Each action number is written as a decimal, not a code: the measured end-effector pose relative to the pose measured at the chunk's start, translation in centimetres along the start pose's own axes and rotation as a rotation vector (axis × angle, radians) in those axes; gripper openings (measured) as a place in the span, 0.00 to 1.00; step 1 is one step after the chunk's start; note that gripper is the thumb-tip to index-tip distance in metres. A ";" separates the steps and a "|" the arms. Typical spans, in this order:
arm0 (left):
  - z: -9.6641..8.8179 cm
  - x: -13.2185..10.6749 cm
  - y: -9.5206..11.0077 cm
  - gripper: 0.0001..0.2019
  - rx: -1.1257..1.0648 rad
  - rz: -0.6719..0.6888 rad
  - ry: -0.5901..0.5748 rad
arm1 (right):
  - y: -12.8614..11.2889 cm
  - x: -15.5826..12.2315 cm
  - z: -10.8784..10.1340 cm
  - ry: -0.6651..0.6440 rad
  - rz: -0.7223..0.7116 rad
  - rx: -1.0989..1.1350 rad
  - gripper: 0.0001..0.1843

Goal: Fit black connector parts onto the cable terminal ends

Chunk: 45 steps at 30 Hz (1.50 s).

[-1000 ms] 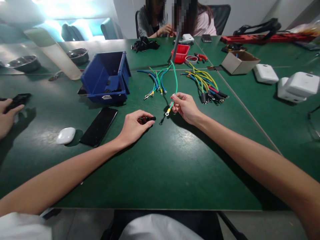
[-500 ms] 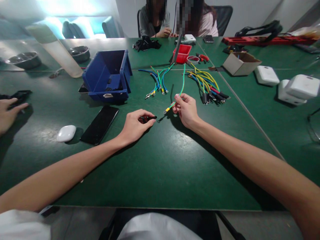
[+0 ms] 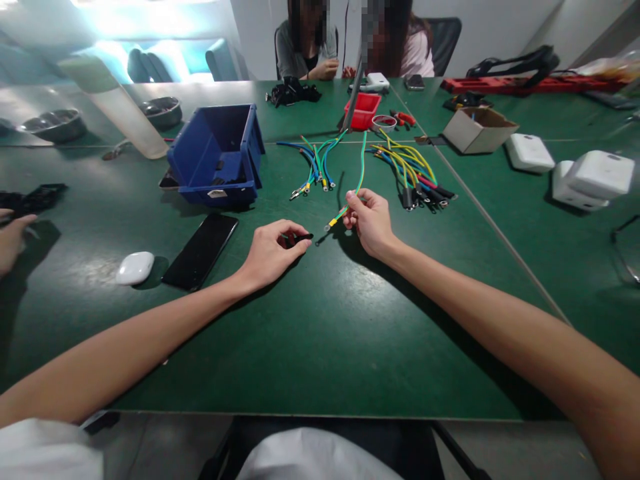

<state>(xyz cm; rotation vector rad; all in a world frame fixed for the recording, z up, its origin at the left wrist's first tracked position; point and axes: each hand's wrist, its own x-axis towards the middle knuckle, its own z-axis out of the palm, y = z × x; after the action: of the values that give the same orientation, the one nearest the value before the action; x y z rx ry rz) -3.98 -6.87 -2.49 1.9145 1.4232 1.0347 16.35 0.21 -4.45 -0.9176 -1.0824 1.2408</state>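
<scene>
My left hand (image 3: pixel 273 250) rests on the green table (image 3: pixel 320 347), fingers pinched round a small black part (image 3: pixel 300 237) with a red piece inside the grip. My right hand (image 3: pixel 369 219) pinches a green-and-yellow wire (image 3: pixel 361 167) near its yellow end, whose ring terminal (image 3: pixel 330 224) points toward the black part and sits a short gap from it. The wire runs away from me up the table. A bundle of blue, green and yellow wires (image 3: pixel 313 167) lies just beyond my hands, and a second bundle with black connectors (image 3: pixel 413 177) lies to the right.
A blue bin (image 3: pixel 217 157) stands at left with a black phone (image 3: pixel 201 250) and a white mouse (image 3: pixel 134 268) nearer me. A red tray (image 3: pixel 363 108), cardboard box (image 3: pixel 477 128) and white devices (image 3: pixel 593 175) sit further off. Two people sit across; another person's hand (image 3: pixel 11 241) shows at far left.
My right hand lowered and tilted the wire, so its ring terminal now points left toward the black part. The wire's far length shifted right. My left hand stayed put.
</scene>
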 end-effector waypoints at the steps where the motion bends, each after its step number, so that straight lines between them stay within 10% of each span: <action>1: 0.0 0.0 0.0 0.08 0.001 0.001 -0.002 | 0.0 0.0 0.0 0.002 0.000 -0.002 0.21; 45: 0.1 0.0 0.0 0.06 0.021 0.012 -0.032 | -0.3 -1.6 1.2 -0.008 -0.095 -0.102 0.20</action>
<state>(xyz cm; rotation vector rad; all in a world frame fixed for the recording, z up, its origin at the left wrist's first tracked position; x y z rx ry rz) -3.85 -6.88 -2.54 1.9482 1.4124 0.9939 15.28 -1.45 -4.05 -0.9280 -1.1906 1.1209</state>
